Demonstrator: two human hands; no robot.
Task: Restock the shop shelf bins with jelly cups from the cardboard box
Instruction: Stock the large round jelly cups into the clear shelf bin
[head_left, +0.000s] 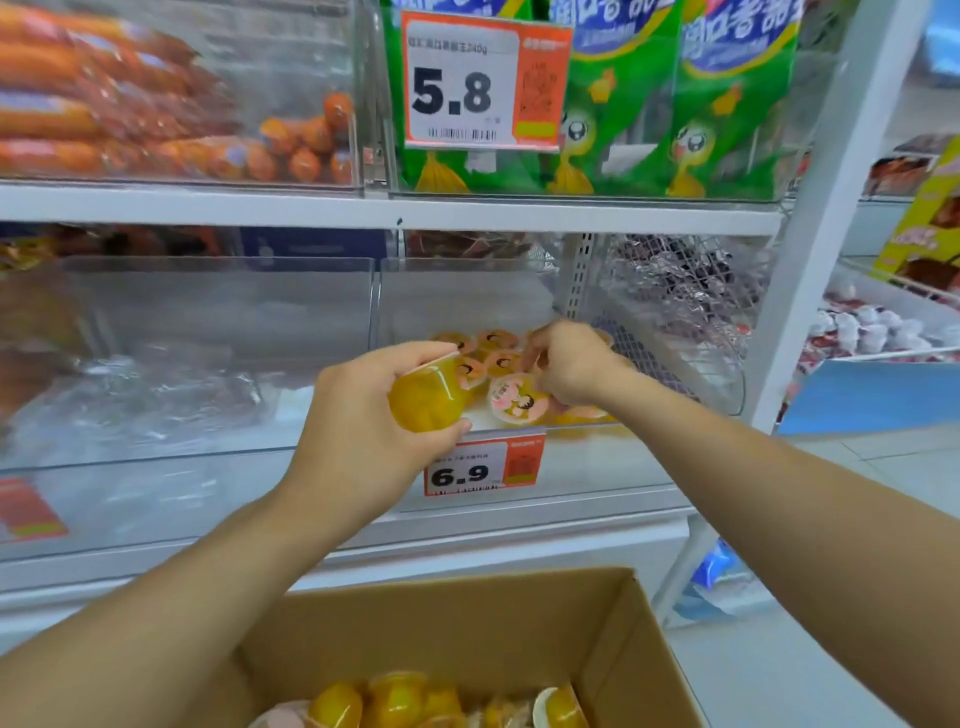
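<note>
My left hand (358, 415) grips a yellow jelly cup (428, 397) sideways, just in front of the clear shelf bin (467, 296). Several jelly cups (496, 358) with pink cartoon lids lie in that bin. Inside the bin, my right hand (569, 364) has its fingers curled on a jelly cup (517, 400) near the front edge; whether it grips the cup is unclear. At the bottom stands the open cardboard box (519, 618), holding several more yellow jelly cups (395, 699).
A 6.9 price tag (483, 467) hangs on the bin's front. A neighbouring clear bin (208, 312) sits to the left, a wire basket (675, 322) to the right. Sausages (130, 104) and green snack bags (675, 104) fill the shelf above. A white upright post (831, 208) stands right.
</note>
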